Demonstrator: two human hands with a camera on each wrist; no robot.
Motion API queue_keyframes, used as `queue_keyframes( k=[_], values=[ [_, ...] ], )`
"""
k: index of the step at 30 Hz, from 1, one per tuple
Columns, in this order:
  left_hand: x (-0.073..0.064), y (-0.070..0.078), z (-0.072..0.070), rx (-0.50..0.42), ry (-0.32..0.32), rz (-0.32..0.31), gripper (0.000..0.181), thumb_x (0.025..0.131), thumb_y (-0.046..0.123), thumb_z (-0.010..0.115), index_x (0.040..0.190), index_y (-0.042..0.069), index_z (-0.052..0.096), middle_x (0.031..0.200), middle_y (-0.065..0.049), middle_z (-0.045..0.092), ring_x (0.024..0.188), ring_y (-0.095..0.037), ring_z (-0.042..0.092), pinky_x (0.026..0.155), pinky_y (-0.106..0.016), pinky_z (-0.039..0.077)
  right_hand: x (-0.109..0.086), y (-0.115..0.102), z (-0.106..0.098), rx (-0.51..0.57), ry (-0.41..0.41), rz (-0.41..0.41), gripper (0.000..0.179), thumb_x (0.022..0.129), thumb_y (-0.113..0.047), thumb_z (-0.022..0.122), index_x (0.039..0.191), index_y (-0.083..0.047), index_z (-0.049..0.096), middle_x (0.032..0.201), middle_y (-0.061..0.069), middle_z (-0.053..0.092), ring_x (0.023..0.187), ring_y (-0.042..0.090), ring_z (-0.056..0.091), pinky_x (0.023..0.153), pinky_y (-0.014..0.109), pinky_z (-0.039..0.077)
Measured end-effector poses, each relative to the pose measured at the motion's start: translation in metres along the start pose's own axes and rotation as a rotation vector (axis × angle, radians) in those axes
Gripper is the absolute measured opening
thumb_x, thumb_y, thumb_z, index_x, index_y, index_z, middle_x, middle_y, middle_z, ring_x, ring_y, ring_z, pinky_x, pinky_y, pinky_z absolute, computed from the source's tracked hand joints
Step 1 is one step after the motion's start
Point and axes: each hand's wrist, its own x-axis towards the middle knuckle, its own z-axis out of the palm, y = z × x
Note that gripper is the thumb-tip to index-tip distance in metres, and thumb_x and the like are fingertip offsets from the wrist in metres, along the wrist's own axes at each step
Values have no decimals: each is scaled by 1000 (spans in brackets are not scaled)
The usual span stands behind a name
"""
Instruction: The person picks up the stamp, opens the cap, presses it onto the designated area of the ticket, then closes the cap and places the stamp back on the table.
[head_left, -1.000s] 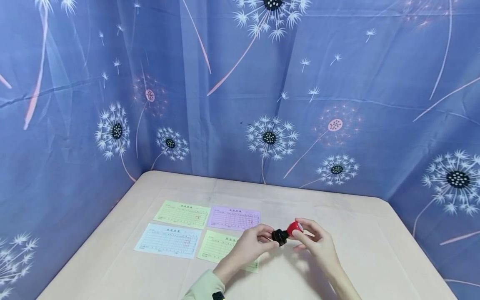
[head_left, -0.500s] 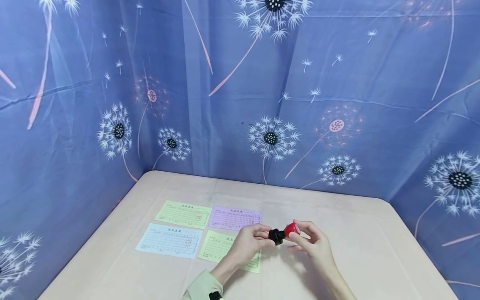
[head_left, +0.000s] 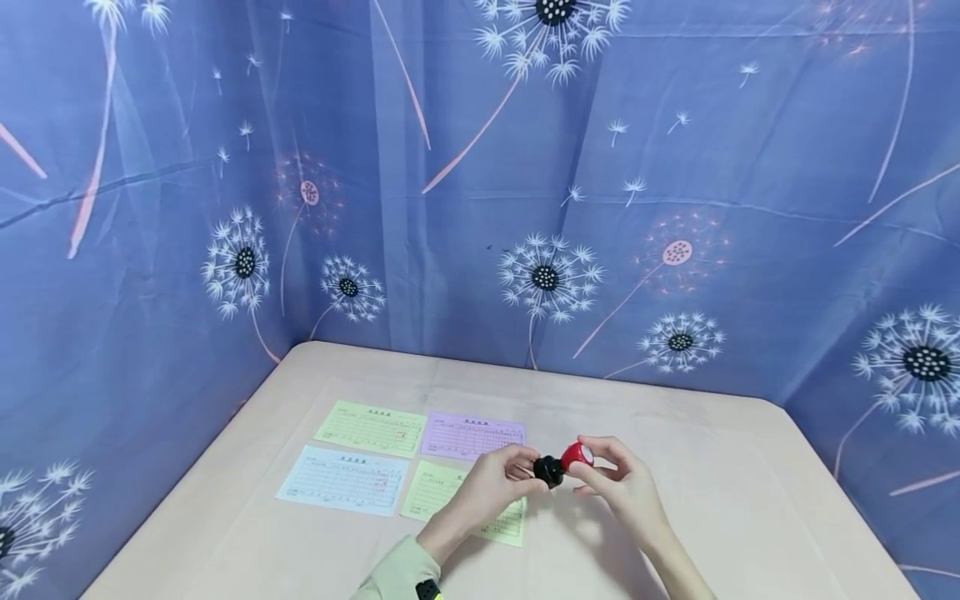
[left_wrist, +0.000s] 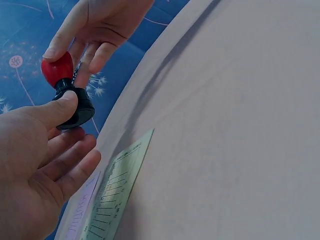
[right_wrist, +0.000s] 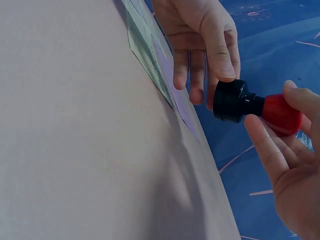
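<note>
A hand stamp with a red knob handle and a round black base is held between both hands over the table. My left hand pinches the black base between thumb and fingers. With thumb and fingertips, my right hand grips the red handle. The left wrist view shows the black base tilted, the left thumb on its upper edge. In the right wrist view the red handle points toward the right palm. A green form lies partly hidden beneath the left hand.
On the beige table lie a blue form, a second green form and a purple form, each printed with a grid and some red marks. Blue dandelion-patterned cloth stands behind and beside the table.
Both hands and the stamp have shifted slightly left in the head view, and the red handle appears closer to the black base. The forms lie as before; the whole view drifts slightly.
</note>
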Motion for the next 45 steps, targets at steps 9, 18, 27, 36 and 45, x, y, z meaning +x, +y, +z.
queue_keyframes(
  k=[9, 18, 27, 36, 45],
  values=[
    [-4, -6, -11, 157, -5, 72, 50, 85, 36, 77, 128, 14, 64, 119, 3, 69, 107, -18, 66, 94, -29, 54, 1, -5, -9, -61, 19, 15, 38, 87, -6, 74, 123, 1, 63, 112, 8, 71, 83, 29, 74, 68, 43, 62],
    [-14, -11, -38, 475, 105, 167, 49, 87, 40, 73, 131, 19, 63, 127, 5, 65, 116, -16, 61, 104, -38, 49, -1, -2, -14, -214, 6, 9, 36, 84, -16, 80, 118, -8, 67, 105, 14, 72, 77, 25, 74, 64, 35, 62],
    [-25, -20, -85, 680, 171, 197, 51, 87, 38, 74, 131, 17, 62, 130, 1, 63, 125, -24, 56, 112, -48, 39, -5, 3, -17, -407, 24, -16, 34, 82, -27, 82, 114, -20, 70, 101, 1, 74, 75, 8, 70, 66, 23, 57],
    [-34, -35, -117, 860, 227, 178, 57, 86, 41, 75, 133, 14, 61, 138, -8, 58, 133, -32, 49, 118, -51, 31, -7, 6, -24, -522, 10, -105, 32, 81, -26, 83, 110, -23, 71, 101, -2, 73, 76, 3, 69, 64, 24, 57],
    [-37, -41, -136, 963, 243, 159, 58, 85, 44, 74, 133, 15, 61, 143, -11, 55, 135, -36, 46, 118, -54, 30, -5, 6, -25, -622, -48, -165, 36, 81, -28, 82, 114, -20, 70, 103, -6, 73, 74, 1, 68, 66, 25, 56]
  ],
)
